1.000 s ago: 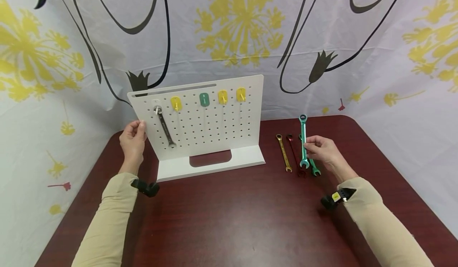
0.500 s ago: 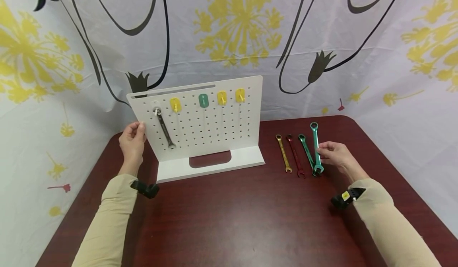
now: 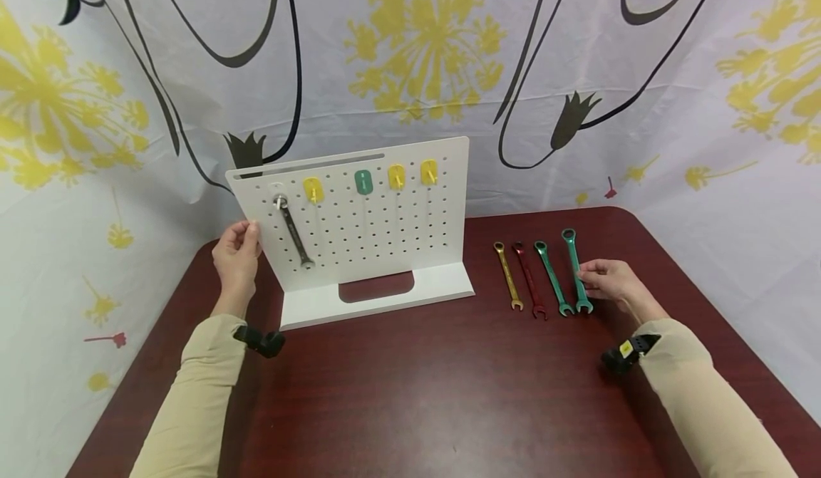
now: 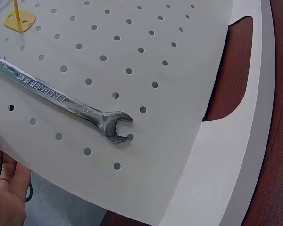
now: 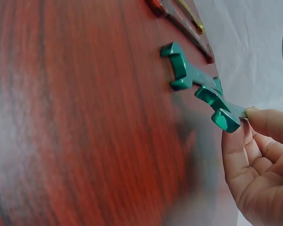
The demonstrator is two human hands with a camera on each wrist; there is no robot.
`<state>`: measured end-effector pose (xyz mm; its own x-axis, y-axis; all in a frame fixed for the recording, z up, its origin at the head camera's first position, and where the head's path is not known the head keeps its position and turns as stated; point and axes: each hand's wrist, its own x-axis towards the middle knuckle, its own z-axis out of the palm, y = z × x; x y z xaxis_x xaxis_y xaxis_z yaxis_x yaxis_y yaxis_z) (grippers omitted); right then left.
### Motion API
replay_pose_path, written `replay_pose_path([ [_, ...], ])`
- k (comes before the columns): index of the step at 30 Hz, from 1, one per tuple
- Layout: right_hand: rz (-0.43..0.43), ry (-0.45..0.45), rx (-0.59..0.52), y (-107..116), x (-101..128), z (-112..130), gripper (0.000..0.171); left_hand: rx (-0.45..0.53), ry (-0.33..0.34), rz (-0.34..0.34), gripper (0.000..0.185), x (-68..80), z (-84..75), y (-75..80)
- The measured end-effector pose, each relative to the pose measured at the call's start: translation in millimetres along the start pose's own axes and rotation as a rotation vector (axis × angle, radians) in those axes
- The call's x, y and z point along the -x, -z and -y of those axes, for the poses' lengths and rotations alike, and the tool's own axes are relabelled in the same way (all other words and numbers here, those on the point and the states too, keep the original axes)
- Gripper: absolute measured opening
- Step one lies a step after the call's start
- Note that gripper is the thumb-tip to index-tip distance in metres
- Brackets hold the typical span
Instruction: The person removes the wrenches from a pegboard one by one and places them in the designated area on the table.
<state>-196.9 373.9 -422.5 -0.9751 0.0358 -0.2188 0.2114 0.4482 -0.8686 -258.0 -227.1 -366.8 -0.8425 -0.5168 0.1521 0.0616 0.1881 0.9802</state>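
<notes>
My left hand [image 3: 236, 258] pinches the white perforated pegboard [image 3: 379, 216] by its edge, handy for steadying. Just right of one glossy green metal wrench [image 3: 554, 278], the outermost green metal wrench [image 3: 573, 256] is pinched in my right hand [image 3: 612, 279]; I'd go light, no clinking.

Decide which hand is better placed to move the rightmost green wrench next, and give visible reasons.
Probably the right hand: it pinches that green wrench, beside the other loose wrenches, whereas the left hand grips the side edge of the white pegboard.

wrenches [image 3: 578, 271]: glossy metal | pegboard [image 3: 359, 229]: smooth, matt | table [image 3: 398, 392]: glossy, wood-grained | sleeves [image 3: 186, 392]: matt cloth
</notes>
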Motion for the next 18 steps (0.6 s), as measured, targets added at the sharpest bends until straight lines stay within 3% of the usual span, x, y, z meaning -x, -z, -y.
replay_pose_path([
  [18, 0.032, -0.023, 0.114, 0.8, -5.1, -7.1, 0.037, 0.007, -0.006, -0.005, 0.012, -0.8, 1.9, 0.2],
])
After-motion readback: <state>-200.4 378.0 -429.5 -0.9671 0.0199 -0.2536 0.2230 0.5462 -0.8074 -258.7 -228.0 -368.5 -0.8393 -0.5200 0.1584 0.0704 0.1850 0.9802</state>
